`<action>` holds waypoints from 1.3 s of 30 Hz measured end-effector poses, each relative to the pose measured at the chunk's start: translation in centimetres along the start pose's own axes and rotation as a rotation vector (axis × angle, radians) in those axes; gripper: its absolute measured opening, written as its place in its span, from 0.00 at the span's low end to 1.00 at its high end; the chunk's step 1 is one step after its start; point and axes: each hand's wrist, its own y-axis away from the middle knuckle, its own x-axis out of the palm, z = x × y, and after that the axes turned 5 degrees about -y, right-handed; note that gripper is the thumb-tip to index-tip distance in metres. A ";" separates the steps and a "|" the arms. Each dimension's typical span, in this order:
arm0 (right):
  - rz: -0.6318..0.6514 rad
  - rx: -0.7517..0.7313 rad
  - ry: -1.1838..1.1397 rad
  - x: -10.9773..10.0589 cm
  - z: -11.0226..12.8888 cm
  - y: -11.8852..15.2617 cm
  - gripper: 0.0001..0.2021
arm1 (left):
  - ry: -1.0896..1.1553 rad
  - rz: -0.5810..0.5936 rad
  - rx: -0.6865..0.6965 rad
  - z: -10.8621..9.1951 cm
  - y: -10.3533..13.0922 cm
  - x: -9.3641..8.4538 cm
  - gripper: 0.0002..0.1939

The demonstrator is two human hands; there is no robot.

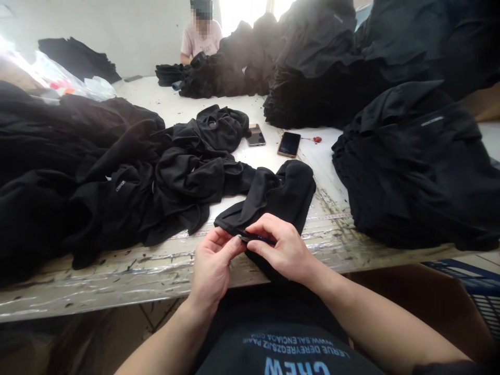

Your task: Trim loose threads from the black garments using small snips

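A black garment (pixel 269 200) lies partly on the table and hangs over its front edge toward my lap. My left hand (pixel 213 260) pinches the garment's edge between thumb and fingers. Close beside it, my right hand (pixel 287 250) is closed around small dark thread snips (pixel 262 239), their tips at the cloth by my left thumb. The cut end of any thread is too small to make out. Loose black garments (pixel 187 174) lie crumpled to the left, touching the one I hold.
A neat stack of black garments (pixel 414 166) stands at the right, with taller piles (pixel 312 67) behind. Two phones, one silver-edged (pixel 256 135) and one brown-edged (pixel 289 144), lie mid-table near a small red item (pixel 317 139). Across the table is a person (pixel 201 39). A blue crate (pixel 464 278) sits below right.
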 end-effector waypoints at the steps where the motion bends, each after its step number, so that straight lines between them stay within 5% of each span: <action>1: -0.001 0.003 -0.004 0.0 0.0 0.0 0.06 | -0.001 -0.003 -0.002 0.0 0.0 0.0 0.15; 20: 0.042 0.185 -0.154 0.0 -0.6 -0.1 0.03 | -0.065 0.017 0.013 0.5 -0.1 -0.3 0.13; 31: -0.054 0.256 -0.370 -0.6 -0.5 -0.1 0.03 | -0.105 0.018 0.016 0.7 -0.2 -0.4 0.11; 35: -0.026 0.149 -0.502 -1.3 0.8 0.6 0.07 | -0.178 0.032 0.052 0.8 0.3 -0.2 0.09; 39: 0.079 -0.049 -0.156 -0.9 1.4 0.9 0.16 | -0.389 0.130 0.135 1.1 1.2 0.1 0.05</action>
